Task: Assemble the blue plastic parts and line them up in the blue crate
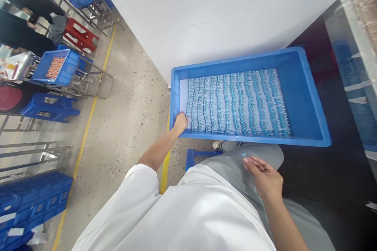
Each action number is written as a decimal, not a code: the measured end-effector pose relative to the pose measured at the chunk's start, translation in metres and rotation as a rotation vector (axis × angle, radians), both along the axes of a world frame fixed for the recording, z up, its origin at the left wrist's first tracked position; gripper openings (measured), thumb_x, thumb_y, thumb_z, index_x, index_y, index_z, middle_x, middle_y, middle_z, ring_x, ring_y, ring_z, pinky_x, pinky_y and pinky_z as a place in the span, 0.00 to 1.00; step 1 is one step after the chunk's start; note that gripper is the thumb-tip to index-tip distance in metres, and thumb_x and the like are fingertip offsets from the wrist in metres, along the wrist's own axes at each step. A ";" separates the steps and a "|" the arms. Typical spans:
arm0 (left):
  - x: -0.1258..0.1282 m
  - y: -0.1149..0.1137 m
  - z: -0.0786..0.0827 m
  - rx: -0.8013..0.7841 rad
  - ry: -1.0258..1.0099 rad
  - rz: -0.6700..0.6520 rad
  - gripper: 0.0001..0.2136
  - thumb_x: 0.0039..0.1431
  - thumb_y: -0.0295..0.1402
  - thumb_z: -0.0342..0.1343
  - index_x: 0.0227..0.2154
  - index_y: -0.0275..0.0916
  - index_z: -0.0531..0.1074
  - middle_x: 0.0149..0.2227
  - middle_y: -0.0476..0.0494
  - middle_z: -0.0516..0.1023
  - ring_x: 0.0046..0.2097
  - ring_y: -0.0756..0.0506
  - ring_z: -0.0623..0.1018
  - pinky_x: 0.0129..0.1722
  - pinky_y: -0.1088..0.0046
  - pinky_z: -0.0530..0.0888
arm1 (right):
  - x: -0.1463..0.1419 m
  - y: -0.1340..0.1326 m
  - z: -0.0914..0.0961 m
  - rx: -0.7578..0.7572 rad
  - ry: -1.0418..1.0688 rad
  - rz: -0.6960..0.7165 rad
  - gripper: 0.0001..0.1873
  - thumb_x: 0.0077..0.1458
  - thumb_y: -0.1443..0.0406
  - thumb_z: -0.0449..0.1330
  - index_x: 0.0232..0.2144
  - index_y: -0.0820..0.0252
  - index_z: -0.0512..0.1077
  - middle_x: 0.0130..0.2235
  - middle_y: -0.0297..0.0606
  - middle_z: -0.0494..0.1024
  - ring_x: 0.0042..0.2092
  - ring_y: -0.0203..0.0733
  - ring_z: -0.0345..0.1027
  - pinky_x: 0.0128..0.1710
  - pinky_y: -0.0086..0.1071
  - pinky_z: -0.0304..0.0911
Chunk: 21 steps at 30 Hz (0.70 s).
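Note:
A shallow blue plastic tray (303, 98) sits in front of me, its floor covered with rows of several small light-blue parts (235, 102) on a white sheet. My left hand (180, 120) is closed over the tray's near left corner, gripping the rim. My right hand (265, 176) rests over my grey trouser leg, fingers pinched around one small light-blue part (244, 155) at the fingertips. I wear a white coat.
A blue stool (194, 157) stands under the tray. To the left are blue bins on metal racks (55, 68), a red stool (79, 33), a blue stool (48, 106), stacked blue crates (29, 204), and people in dark clothes (26, 15). A yellow floor line (88, 125) runs past.

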<state>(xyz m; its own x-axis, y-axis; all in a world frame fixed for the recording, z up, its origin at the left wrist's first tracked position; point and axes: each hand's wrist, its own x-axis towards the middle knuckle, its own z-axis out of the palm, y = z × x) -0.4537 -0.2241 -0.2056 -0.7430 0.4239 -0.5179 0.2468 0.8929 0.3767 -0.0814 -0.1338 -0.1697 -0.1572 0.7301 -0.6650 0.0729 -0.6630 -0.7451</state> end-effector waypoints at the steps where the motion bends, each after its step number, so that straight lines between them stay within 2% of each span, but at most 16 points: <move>1: 0.000 0.001 0.002 -0.009 0.016 -0.020 0.14 0.66 0.32 0.55 0.52 0.32 0.71 0.52 0.35 0.76 0.54 0.42 0.77 0.56 0.59 0.72 | 0.000 0.000 0.000 0.004 -0.002 0.002 0.33 0.26 0.59 0.83 0.37 0.64 0.79 0.37 0.42 0.81 0.38 0.39 0.77 0.38 0.23 0.77; 13: -0.001 0.008 0.001 -0.103 0.040 -0.097 0.13 0.66 0.32 0.56 0.50 0.33 0.72 0.50 0.36 0.76 0.50 0.43 0.77 0.51 0.62 0.73 | -0.007 -0.002 0.008 -0.013 -0.018 0.001 0.33 0.26 0.59 0.83 0.37 0.63 0.79 0.38 0.41 0.82 0.38 0.39 0.77 0.37 0.22 0.77; 21: -0.002 0.014 0.004 -0.112 0.037 -0.078 0.13 0.66 0.33 0.56 0.50 0.33 0.72 0.50 0.38 0.76 0.50 0.43 0.77 0.52 0.61 0.74 | -0.005 -0.003 0.000 -0.016 -0.006 0.022 0.33 0.26 0.59 0.83 0.37 0.64 0.79 0.38 0.42 0.82 0.39 0.41 0.78 0.38 0.23 0.77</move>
<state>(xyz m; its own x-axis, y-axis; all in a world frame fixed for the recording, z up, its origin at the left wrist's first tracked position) -0.4562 -0.2104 -0.2020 -0.7293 0.4228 -0.5380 0.3294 0.9061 0.2656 -0.0866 -0.1370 -0.1701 -0.1694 0.7160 -0.6772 0.0918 -0.6727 -0.7342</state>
